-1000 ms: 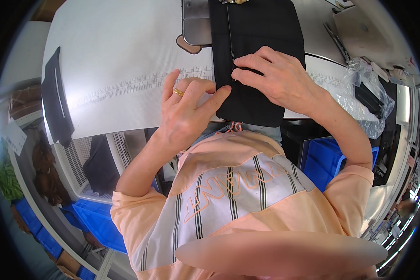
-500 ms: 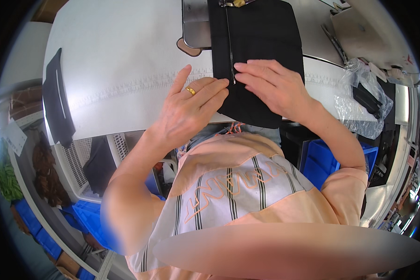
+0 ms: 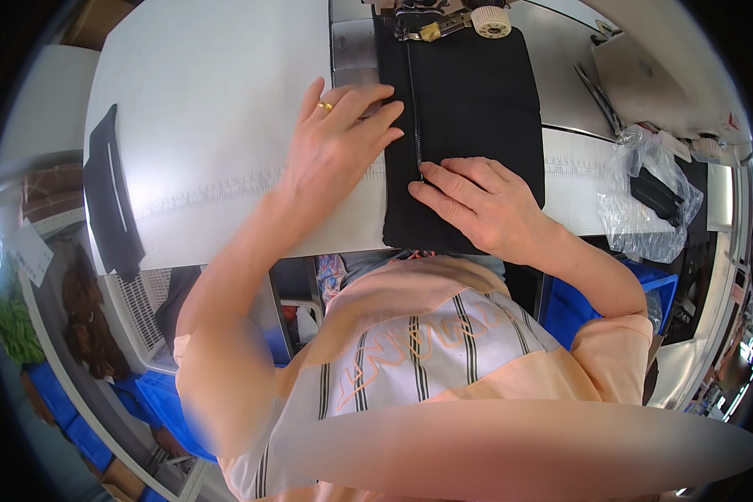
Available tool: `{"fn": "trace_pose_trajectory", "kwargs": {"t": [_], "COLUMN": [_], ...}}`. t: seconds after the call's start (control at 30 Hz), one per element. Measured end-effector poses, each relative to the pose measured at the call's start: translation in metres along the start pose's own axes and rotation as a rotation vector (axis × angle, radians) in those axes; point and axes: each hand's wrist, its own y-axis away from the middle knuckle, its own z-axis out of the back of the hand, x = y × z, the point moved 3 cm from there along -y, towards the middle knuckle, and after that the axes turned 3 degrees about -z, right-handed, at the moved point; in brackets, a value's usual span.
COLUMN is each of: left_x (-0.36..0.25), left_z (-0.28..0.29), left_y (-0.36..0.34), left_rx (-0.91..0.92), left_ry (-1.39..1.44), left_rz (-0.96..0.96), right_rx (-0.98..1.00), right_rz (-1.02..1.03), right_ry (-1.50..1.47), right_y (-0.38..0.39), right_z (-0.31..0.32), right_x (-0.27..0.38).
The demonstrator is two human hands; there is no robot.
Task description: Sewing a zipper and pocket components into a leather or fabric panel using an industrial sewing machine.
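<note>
Black fabric (image 3: 477,100) lies on the white table (image 3: 209,109), under the presser foot of a sewing machine (image 3: 431,25) at the top, with a zipper (image 3: 414,117) running lengthwise along it. My left hand (image 3: 343,138) is open, fingers spread and slightly curved over the fabric's left edge, beside the metal plate (image 3: 353,50); whether the fingertips touch is unclear. My right hand (image 3: 485,205) lies open on the fabric, fingertips at the zipper's lower end.
A dark strip (image 3: 109,192) lies at the table's left. At right are a clear bag (image 3: 619,217) with black items and metal tweezers (image 3: 590,88). Printed scales cross the table. Blue bins (image 3: 163,402), a white basket (image 3: 138,309) and cloth bundles (image 3: 92,318) sit below.
My left hand has moved up toward the machine. My right hand has moved down along the zipper. More of the machine now shows at the top.
</note>
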Motion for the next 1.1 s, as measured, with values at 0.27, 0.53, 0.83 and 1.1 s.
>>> {"fn": "trace_pose_trajectory", "kwargs": {"t": [0.27, 0.53, 0.83, 1.1], "left_x": [0.008, 0.004, 0.009, 0.022], "left_z": [-0.013, -0.009, -0.010, -0.017], "left_y": [-0.003, -0.004, -0.009, -0.022], "left_rx": [0.041, 0.144, 0.160, 0.138], "left_ry": [-0.007, 0.008, 0.037, -0.038], "left_rz": [-0.001, 0.047, 0.066, 0.051], "right_rx": [-0.025, 0.056, 0.048, 0.029], "right_rz": [-0.031, -0.046, -0.032, -0.023], "right_ry": [-0.021, -0.002, -0.030, -0.043], "right_y": [0.003, 0.005, -0.003, -0.012], "right_z": [0.000, 0.003, 0.001, -0.001], "right_x": [-0.003, -0.007, -0.017, -0.034]}}
